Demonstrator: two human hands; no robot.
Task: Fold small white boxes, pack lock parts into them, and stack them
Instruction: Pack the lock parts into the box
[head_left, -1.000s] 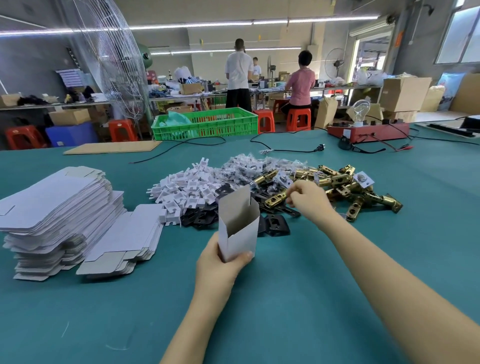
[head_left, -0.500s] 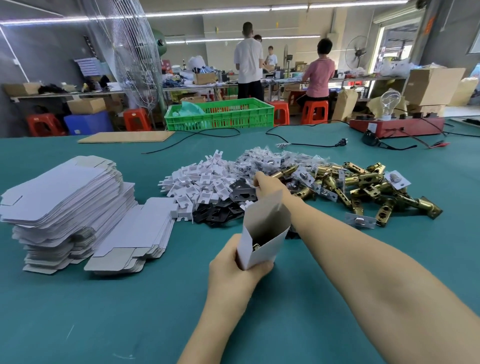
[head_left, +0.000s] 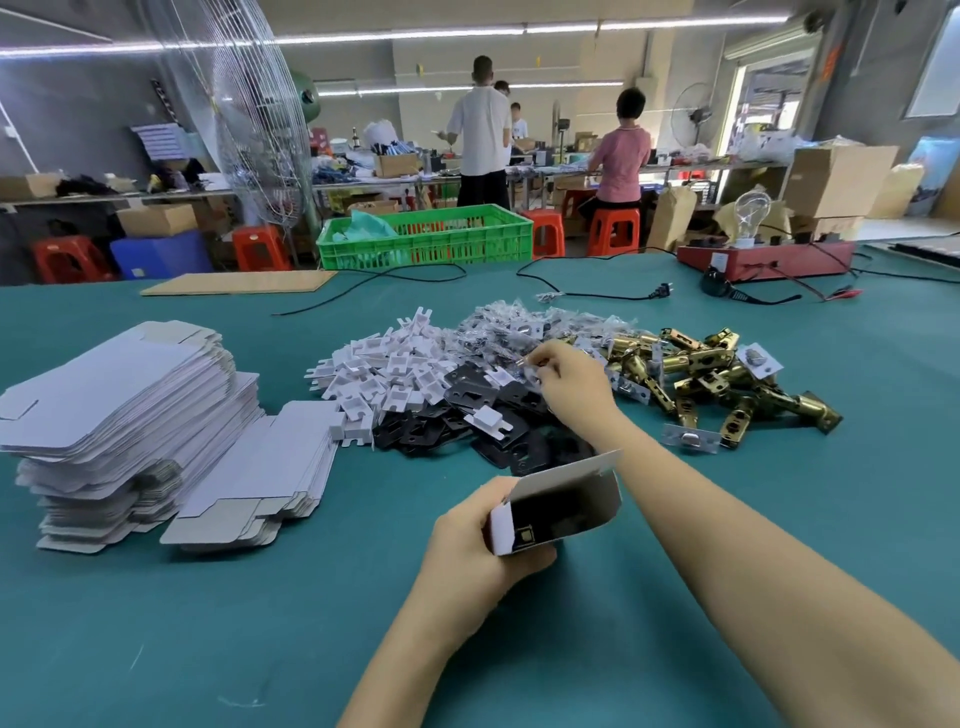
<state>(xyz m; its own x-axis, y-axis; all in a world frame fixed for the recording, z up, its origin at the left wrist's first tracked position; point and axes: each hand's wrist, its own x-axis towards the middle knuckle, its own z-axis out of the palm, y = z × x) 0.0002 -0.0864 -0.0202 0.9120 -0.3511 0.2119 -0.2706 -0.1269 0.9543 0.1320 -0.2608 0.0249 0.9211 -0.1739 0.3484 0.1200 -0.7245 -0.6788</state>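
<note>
Box (head_left: 563, 501) now tilted; right hand (head_left: 569, 387) farther back.

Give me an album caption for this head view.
Left hand holds an open white box while right hand picks a small bagged part.

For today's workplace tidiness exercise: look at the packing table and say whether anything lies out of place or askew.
Mostly sorted piles, but a few strays stand out. One white plastic piece lies on the black plates, away from its white pile. A silver faceplate sits alone on the green table, apart from the brass latches. The flat box stack leans unevenly.
</note>
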